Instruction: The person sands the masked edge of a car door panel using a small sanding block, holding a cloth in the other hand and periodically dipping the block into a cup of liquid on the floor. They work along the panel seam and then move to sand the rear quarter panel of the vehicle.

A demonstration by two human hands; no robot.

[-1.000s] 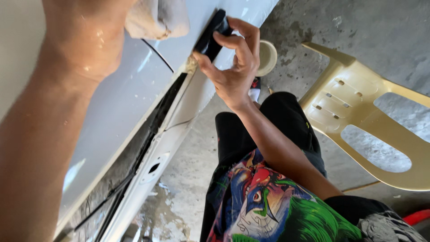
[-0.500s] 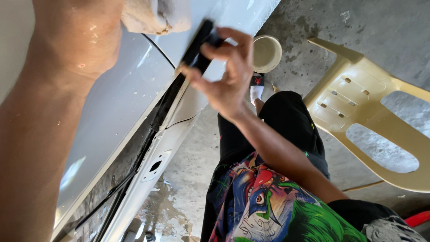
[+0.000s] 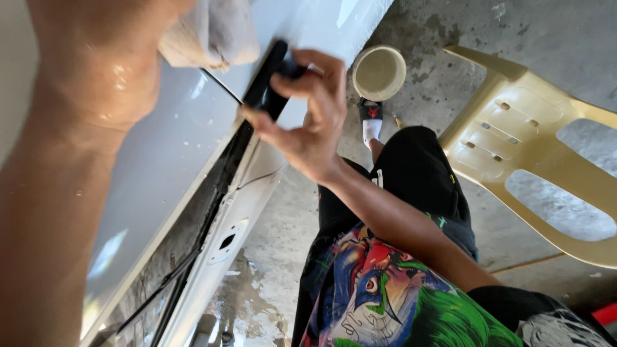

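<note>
Since 0.5 s ago, right hand [image 3: 308,122] slides the black strip [image 3: 267,80] lower, pinching it at upper centre; left hand [image 3: 128,51] grips a cloth [image 3: 215,32]. Wet skin could slip, scratching the white panel [image 3: 160,167].

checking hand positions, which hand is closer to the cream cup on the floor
Right. The right hand, pinching a black strip on the white panel, sits just beside the cream cup in the picture. The left hand, pressing a cloth on the panel, is farther away.
</note>
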